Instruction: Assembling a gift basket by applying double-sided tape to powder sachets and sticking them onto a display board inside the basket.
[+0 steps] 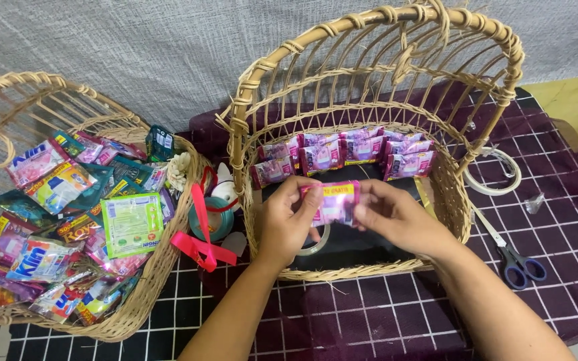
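Between my fingertips, my left hand [287, 224] and right hand [396, 217] pinch a pink sachet [334, 200] by its ends over the wicker basket [369, 271]. Beyond my fingers, more pink sachets [342, 152] line its back wall.

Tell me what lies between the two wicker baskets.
In the head view, between the left basket and the right basket: a red ribbon, a green ribbon roll and a white object.
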